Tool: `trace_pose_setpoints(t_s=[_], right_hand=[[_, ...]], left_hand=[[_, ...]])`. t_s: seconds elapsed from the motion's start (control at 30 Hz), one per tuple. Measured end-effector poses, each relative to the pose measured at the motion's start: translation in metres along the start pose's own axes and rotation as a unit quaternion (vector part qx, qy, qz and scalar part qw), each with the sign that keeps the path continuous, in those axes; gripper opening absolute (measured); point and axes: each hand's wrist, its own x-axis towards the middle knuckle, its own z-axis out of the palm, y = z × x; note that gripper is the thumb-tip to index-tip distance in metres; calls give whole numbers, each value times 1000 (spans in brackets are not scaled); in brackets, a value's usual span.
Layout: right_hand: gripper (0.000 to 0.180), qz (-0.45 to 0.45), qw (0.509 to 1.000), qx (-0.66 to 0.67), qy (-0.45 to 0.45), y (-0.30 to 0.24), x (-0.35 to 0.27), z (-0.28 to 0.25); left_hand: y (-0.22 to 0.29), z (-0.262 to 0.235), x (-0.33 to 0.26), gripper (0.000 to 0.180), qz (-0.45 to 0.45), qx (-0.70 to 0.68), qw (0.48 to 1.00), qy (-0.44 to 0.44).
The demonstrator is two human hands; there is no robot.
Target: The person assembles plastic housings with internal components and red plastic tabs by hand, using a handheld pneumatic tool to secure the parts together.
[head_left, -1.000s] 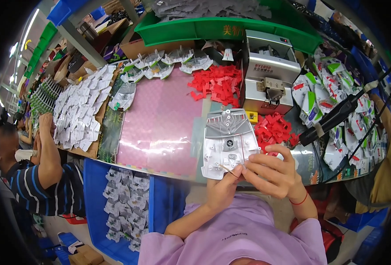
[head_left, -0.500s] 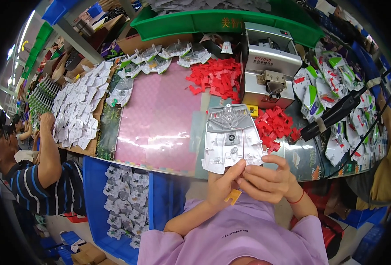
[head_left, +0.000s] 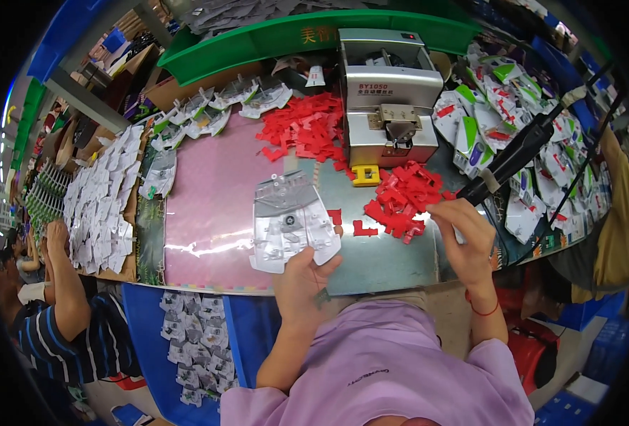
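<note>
My left hand [head_left: 301, 287] grips the lower edge of a white and grey plastic housing half [head_left: 291, 231], tilted with its inner side up. Its thumb lies over the edge; the other fingers are mostly hidden underneath. Below that hand dangles a small, blurred greenish piece [head_left: 322, 296]. My right hand [head_left: 467, 238] is apart from the housing, at the right edge of a pile of red plastic pieces [head_left: 407, 195]. Its fingers are bent and slightly apart, with nothing visible in them. Two loose red pieces [head_left: 362, 228] lie between the housing and this pile.
Behind the red pile stands a silver screw-feeding machine [head_left: 389, 92], a yellow block [head_left: 365, 175] at its foot. A black power screwdriver [head_left: 506, 167] slants in from the right, before heaped white-green housings [head_left: 517, 128]. A blue bin [head_left: 144, 341] stands below the table's left. A co-worker [head_left: 80, 319] sits left.
My right hand has left the housing and moved right to the red pile. My left hand has carried the housing leftward. The yellow piece under my hands is out of sight. The view has shifted.
</note>
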Motion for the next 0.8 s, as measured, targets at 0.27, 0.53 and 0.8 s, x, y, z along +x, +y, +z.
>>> trace_pose_setpoints(t_s=[0.27, 0.53, 0.8], right_hand=[[20, 41, 993, -31, -111, 18, -19, 3], [16, 14, 992, -42, -116, 31, -17, 18], [13, 55, 997, 7, -57, 23, -19, 5]], left_hand=[[-5, 0, -1, 47, 1, 30, 1000, 5], [-10, 4, -3, 48, -1, 54, 998, -11], [-13, 5, -3, 47, 3, 50, 999, -4]])
